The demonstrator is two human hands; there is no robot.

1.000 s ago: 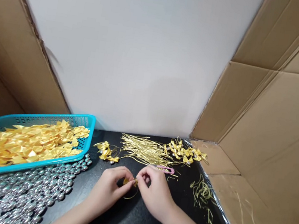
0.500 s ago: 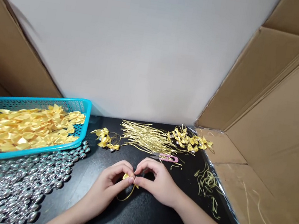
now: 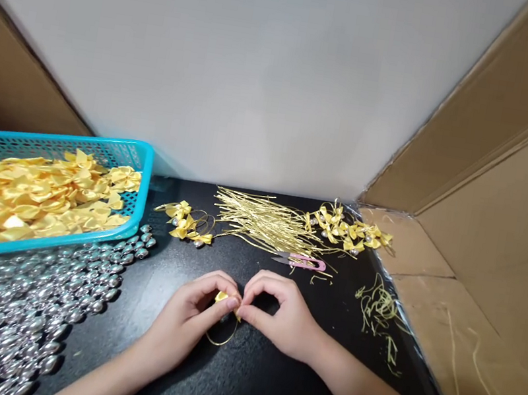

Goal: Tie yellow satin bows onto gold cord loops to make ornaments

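Observation:
My left hand is closed in a pinch on a small yellow ribbon bow, part of which shows between the thumb and fingers. From it a loop of thin gold cord hangs below the fingertips. My right hand meets the left at the fingertips, thumb and forefinger pinched together at the bow's right side. Whether it grips the cord or the ribbon is hidden by the fingers. Beyond the hands lie pink-handled thread snips and a pile of cut gold cords.
A blue basket of yellow bows stands at left, with many silver beads spread before it. Bows with beads and cord lie in a left group and a right pile. Cord scraps lie near the cardboard wall.
The view has shifted slightly, so the basket and piles sit higher in it. Both hands keep their pinch at the bow; the cord loop below hangs rounder and more visible.

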